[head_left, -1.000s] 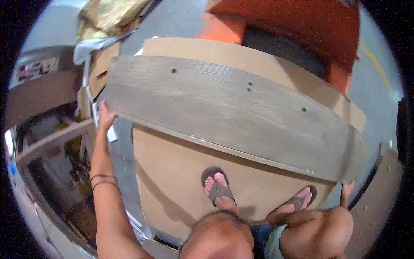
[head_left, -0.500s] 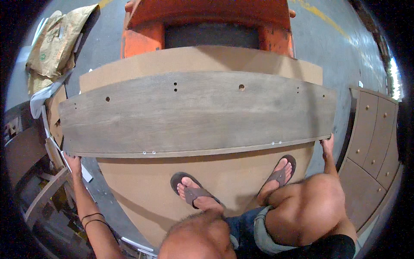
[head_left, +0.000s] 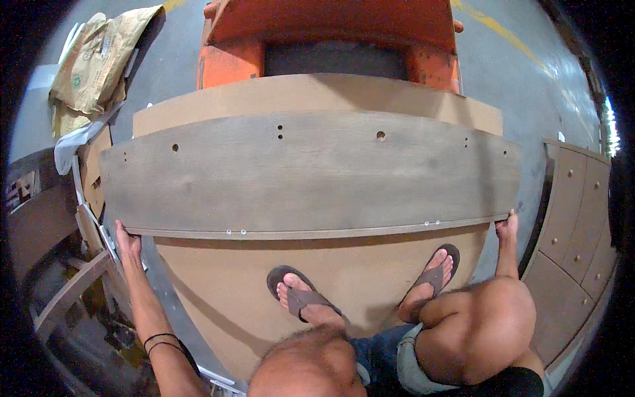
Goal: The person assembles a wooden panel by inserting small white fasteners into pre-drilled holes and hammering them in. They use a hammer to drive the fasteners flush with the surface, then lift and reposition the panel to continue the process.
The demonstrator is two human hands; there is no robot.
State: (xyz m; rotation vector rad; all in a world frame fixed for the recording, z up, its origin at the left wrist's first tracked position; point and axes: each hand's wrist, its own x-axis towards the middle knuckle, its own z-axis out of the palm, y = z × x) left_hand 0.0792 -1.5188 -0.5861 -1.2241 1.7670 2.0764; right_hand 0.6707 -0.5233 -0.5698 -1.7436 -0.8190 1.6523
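Note:
A long grey-brown wooden panel (head_left: 317, 178) with drilled holes lies across in front of me, its near edge raised at least slightly and carrying small white round fittings. At its near left corner is my left hand (head_left: 128, 242), closed on the edge with the thumb up beside the end and the fingers partly hidden beneath. My right hand (head_left: 507, 227) grips the near right corner, thumb against the end, other fingers mostly under the panel. Under the panel lies a larger tan sheet of cardboard or board (head_left: 218, 284); my sandalled feet (head_left: 301, 294) stand on it.
Beyond the panel stands an orange metal machine or truck (head_left: 231, 65). At right is a brown drawer chest (head_left: 562, 245) with small knobs. Wooden frame pieces (head_left: 73, 291) crowd the left side, below a crumpled brown paper sack (head_left: 92, 73) on the grey floor (head_left: 172, 59).
The view has shifted a little, so most things sit further right. My left hand has shifted its hold at the corner, its thumb now showing upright. Both hands stay on the panel.

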